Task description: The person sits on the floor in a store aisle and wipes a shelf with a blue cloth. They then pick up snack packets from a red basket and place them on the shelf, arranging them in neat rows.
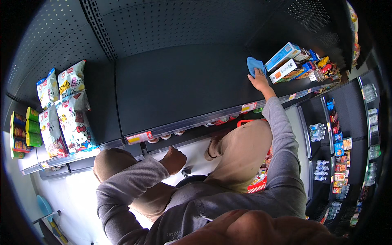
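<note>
My right hand (pixel 260 82) presses a folded blue cloth (pixel 254 65) onto a black metal shelf board (pixel 183 85), towards its right end. Just right of the cloth stand upright cartons, a blue one (pixel 282 57) and a white one (pixel 284 72). My left hand (pixel 173 160) is curled into a fist in front of the shelf's front edge, above my lap. Nothing shows in it. Snack bags (pixel 76 122) stand on the left-hand shelf section, well away from both hands.
Price tags line the clear front rail (pixel 190 122). Lidded tubs (pixel 165 136) sit on the lower shelf. Green canisters (pixel 33 127) stand far left. By my right leg is a red basket (pixel 258 185) with packets. Shelves of bottles (pixel 317 131) rise at right.
</note>
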